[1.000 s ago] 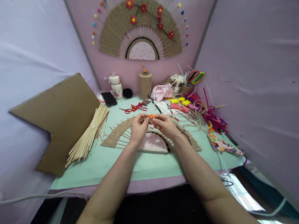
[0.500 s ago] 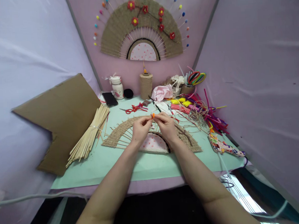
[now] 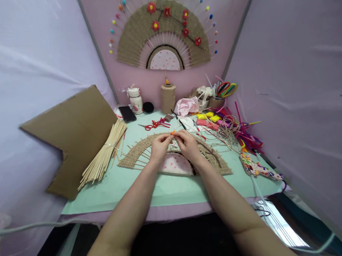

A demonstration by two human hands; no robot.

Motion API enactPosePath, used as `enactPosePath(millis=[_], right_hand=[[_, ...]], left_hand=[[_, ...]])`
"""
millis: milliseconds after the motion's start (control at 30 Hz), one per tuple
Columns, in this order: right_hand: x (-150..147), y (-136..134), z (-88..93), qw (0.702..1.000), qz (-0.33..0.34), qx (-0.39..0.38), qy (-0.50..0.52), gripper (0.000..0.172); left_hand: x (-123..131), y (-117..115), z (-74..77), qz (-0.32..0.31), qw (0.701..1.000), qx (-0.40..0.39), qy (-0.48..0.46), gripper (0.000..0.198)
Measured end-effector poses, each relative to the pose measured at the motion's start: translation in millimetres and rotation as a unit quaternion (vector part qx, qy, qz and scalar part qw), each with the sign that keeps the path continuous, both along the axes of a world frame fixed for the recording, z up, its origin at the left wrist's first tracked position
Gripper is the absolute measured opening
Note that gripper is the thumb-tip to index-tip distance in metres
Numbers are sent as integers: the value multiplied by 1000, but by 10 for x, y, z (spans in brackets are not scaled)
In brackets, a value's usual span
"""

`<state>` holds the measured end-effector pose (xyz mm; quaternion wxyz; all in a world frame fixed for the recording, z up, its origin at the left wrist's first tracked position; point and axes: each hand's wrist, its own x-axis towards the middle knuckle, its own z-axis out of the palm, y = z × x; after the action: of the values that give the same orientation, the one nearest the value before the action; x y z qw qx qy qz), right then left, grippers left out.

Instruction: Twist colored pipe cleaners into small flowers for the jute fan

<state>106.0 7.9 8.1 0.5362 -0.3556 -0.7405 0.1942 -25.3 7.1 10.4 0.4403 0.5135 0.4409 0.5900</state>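
Between the fingertips of both hands is a small orange piece (image 3: 173, 133), mostly covered, its material too small to make out. My left hand (image 3: 160, 147) pinches it from the left, and my right hand (image 3: 189, 144) pinches it from the right, the fingertips nearly meeting. Beneath my hands a half-round fan (image 3: 132, 156) of woven twine on thin sticks lies flat on the table. A pink-dotted half disc (image 3: 175, 164) with a dark edge sits at its base. Along its right side runs a brown twig-like strip (image 3: 211, 152). My wrists hide part of the fan.
Left are a cardboard sheet (image 3: 78, 122) and a bundle of sticks (image 3: 104, 155). Red scissors (image 3: 148, 127), a twine spool (image 3: 168, 99) and a white bottle (image 3: 135, 101) stand behind. Pipe cleaners (image 3: 247, 138) and a patterned glue gun (image 3: 258, 167) lie right. A finished fan (image 3: 133, 37) hangs ahead.
Both hands keep pinching the orange piece. The fingers have shifted slightly, and less of the orange shows now. The view has moved a little.
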Motion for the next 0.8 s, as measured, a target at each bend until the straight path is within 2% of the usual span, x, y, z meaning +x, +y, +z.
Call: enactPosePath(millis=[233, 500, 600, 700, 800], right_hand=[[52, 2, 21, 997, -30, 12, -71, 13], [53, -44, 83, 990, -27, 27, -136, 12], [38, -31, 56, 994, -44, -13, -102, 7], [24, -10, 8, 996, -28, -78, -27, 16], [18, 2, -10, 995, -7, -96, 9, 20]], left_hand=[[36, -18, 15, -5, 1000, -14, 9, 27], [-6, -8, -8, 11, 998, -10, 66, 28], [7, -18, 11, 24, 996, -5, 85, 30], [19, -22, 28, 36, 996, -5, 80, 30], [13, -1, 20, 11, 999, -36, 29, 31]])
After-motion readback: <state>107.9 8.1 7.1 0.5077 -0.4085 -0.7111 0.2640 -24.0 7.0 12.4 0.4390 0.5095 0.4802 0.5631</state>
